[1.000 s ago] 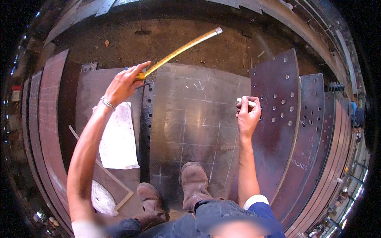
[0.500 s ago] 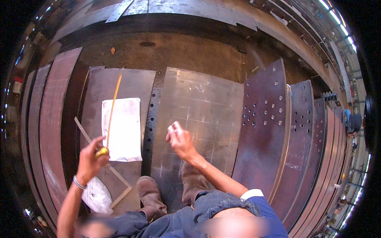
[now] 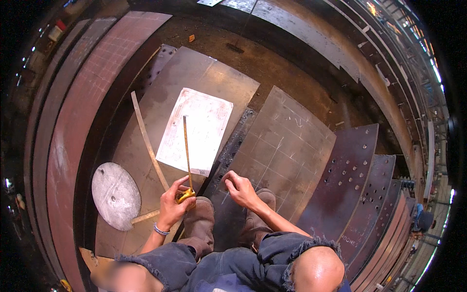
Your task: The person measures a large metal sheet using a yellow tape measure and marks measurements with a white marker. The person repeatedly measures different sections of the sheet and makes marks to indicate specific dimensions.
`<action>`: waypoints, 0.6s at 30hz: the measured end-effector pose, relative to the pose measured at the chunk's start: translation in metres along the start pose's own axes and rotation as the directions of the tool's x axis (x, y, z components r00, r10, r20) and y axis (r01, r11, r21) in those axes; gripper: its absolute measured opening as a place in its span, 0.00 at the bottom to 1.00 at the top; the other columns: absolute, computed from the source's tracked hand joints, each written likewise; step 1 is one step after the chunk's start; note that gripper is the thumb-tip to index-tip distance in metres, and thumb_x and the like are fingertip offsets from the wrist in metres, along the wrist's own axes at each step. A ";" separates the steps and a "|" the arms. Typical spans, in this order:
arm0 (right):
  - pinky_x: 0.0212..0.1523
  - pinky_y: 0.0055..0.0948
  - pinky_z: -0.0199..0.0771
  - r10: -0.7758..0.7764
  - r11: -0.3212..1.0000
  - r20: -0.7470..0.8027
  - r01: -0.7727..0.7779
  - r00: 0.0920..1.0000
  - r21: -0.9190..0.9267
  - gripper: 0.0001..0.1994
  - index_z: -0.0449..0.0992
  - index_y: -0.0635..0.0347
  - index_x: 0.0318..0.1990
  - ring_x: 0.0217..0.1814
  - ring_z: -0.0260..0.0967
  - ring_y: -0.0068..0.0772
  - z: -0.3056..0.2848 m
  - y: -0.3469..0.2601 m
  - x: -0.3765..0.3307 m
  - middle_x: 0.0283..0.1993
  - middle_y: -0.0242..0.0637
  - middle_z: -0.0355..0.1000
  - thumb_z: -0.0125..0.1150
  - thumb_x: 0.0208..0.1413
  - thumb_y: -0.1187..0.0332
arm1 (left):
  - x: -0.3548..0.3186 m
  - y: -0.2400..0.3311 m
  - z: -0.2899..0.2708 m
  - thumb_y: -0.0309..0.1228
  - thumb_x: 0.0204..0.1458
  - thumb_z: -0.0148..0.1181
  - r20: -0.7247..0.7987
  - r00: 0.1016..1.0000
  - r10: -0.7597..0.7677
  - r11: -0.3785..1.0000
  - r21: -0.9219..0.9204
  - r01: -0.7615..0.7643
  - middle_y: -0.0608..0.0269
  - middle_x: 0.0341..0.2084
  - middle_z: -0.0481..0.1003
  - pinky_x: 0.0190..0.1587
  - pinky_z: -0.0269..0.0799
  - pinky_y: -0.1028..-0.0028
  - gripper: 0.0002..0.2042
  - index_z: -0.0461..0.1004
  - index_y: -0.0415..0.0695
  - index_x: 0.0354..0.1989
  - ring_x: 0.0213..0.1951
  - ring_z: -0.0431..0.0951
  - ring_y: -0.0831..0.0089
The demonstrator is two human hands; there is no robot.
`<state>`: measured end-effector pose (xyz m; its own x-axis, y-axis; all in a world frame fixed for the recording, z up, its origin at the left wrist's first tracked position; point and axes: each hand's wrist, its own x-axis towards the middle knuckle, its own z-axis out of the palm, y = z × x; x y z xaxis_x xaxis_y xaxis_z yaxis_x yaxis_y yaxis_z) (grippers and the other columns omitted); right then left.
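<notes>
My left hand (image 3: 170, 207) is closed around a yellow tape measure (image 3: 186, 195). The measure's blade (image 3: 187, 151) sticks out over a white printed drawing sheet (image 3: 197, 129) on the left steel plate (image 3: 194, 65). To its right, my right hand (image 3: 242, 192) has its fingers curled together above the near left edge of another steel plate (image 3: 282, 146), which is marked with chalk lines. Whatever those fingers may hold is too small to make out. A flat metal square (image 3: 146, 134) lies beside the sheet, its corner partly behind my left hand.
A round grey metal disc (image 3: 109, 194) lies left of my left hand. My boots (image 3: 199, 221) stand between the plates. Drilled dark plates (image 3: 343, 168) lean in a row on the right, and long reddish plates (image 3: 92, 97) line the left.
The view has turned. My left hand has come closer to my right, and the tape blade now sticks out less, ending over the sheet. My right hand is nearer my boots, fingers still curled.
</notes>
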<state>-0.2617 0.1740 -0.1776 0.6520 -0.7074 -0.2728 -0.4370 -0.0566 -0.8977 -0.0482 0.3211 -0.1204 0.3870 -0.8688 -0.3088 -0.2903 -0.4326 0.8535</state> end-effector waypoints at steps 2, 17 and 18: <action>0.37 0.35 0.73 -0.025 1.000 0.035 0.024 0.999 0.020 0.09 0.74 0.61 0.45 0.36 0.75 0.38 0.006 0.005 0.001 0.32 0.42 0.74 0.61 0.65 0.66 | 0.001 0.001 -0.001 0.23 0.46 0.74 0.011 1.000 0.007 1.000 -0.027 -0.007 0.57 0.37 0.83 0.47 0.81 0.69 0.34 0.72 0.50 0.65 0.42 0.85 0.68; 0.56 0.44 0.77 -0.286 0.941 0.150 0.307 0.947 -0.145 0.40 0.68 0.65 0.61 0.57 0.75 0.54 -0.026 -0.050 -0.006 0.55 0.53 0.74 0.76 0.41 0.52 | 0.034 0.051 0.028 0.31 0.62 0.65 0.169 0.978 -0.121 0.951 -0.261 0.163 0.53 0.43 0.76 0.41 0.80 0.71 0.26 0.60 0.38 0.63 0.42 0.81 0.67; 0.56 0.46 0.77 -0.289 0.939 0.172 0.314 0.942 -0.144 0.40 0.68 0.63 0.61 0.57 0.74 0.55 -0.042 -0.041 -0.008 0.54 0.53 0.73 0.75 0.42 0.50 | 0.041 0.057 0.022 0.32 0.61 0.65 0.128 0.989 -0.074 0.995 -0.061 0.082 0.52 0.42 0.77 0.41 0.80 0.69 0.24 0.63 0.37 0.60 0.41 0.82 0.66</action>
<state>-0.2745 0.1522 -0.1242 0.8467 -0.5290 -0.0572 -0.2946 -0.3764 -0.8784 -0.0678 0.2555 -0.0936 0.2918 -0.8583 -0.4220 -0.2038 -0.4869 0.8494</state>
